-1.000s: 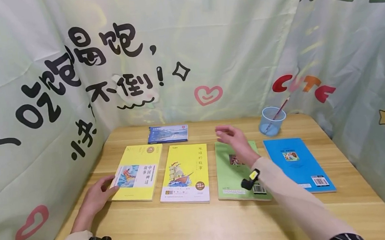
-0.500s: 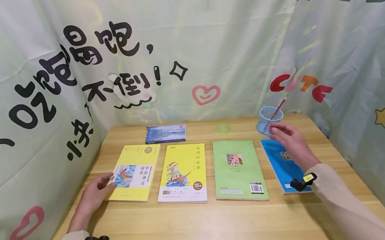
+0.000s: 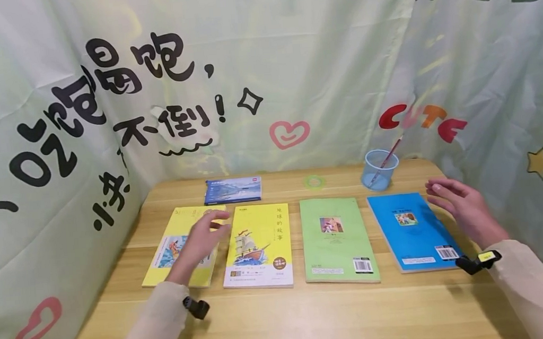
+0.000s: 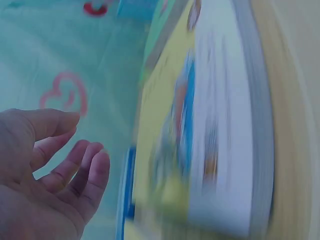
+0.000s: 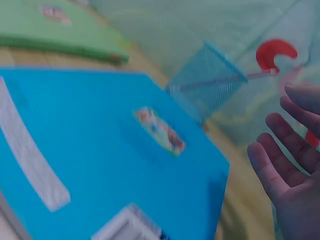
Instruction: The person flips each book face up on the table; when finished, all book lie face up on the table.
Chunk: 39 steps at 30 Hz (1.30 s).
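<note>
I am looking down at a wooden table (image 3: 283, 317) hemmed by printed curtains on the left, back and right, so only the near strip is giving me open room. Four books are lying flat in a row, none lifted or stacked yet, by my reading: the far-left yellow book (image 3: 172, 246), the yellow ship book (image 3: 258, 245), the green book (image 3: 336, 239) and the blue book (image 3: 412, 230). A small blue booklet (image 3: 232, 189) and a blue mesh pen cup (image 3: 379, 170) are sitting behind them. My left hand (image 3: 202, 241) is hovering over the far-left yellow book, fingers relaxed, holding nothing. My right hand (image 3: 463, 207) is hanging spread beside the blue book's right edge, close to the curtain, also empty.
</note>
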Each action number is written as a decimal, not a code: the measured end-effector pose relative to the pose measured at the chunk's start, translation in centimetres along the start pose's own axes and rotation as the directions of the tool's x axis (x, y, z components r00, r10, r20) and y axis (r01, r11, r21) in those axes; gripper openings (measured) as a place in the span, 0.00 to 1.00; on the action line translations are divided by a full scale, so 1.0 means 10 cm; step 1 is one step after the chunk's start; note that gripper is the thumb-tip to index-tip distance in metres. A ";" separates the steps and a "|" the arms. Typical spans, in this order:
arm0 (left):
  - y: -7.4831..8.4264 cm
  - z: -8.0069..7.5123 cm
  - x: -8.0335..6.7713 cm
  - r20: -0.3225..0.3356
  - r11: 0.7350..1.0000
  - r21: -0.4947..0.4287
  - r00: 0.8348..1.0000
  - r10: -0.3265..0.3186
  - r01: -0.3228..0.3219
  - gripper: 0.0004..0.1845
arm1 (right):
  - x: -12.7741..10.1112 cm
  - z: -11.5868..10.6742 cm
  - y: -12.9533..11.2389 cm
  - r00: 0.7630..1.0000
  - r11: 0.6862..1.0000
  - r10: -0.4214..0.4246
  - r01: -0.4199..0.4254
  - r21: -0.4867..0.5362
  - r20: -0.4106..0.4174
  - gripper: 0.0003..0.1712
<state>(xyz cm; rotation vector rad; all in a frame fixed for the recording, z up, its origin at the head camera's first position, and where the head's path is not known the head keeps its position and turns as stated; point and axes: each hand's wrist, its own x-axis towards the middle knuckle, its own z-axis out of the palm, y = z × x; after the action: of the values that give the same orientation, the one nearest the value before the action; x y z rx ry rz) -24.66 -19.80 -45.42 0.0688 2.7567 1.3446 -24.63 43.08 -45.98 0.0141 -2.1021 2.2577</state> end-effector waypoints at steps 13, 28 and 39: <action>1.03 1.52 0.04 0.267 0.951 -0.287 0.943 0.197 -0.117 0.17 | 0.11 -0.45 0.07 0.998 0.991 0.052 -0.048 -0.127 0.024 0.17; 1.84 2.62 -0.30 0.304 0.909 -0.413 0.950 0.078 0.057 0.08 | 0.47 -0.60 -0.05 0.990 0.853 0.101 -0.035 -0.521 0.099 0.30; 2.01 3.03 -0.54 0.332 0.953 -0.303 0.937 0.103 0.003 0.09 | 0.49 -0.52 0.19 0.980 0.718 0.172 -0.054 -0.694 0.102 0.41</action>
<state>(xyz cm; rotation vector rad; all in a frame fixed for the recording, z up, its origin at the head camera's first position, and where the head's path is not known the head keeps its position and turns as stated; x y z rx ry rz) -16.48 15.96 -47.86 0.3268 2.2545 1.5749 -29.47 48.27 -48.00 0.0337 -2.9722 1.3970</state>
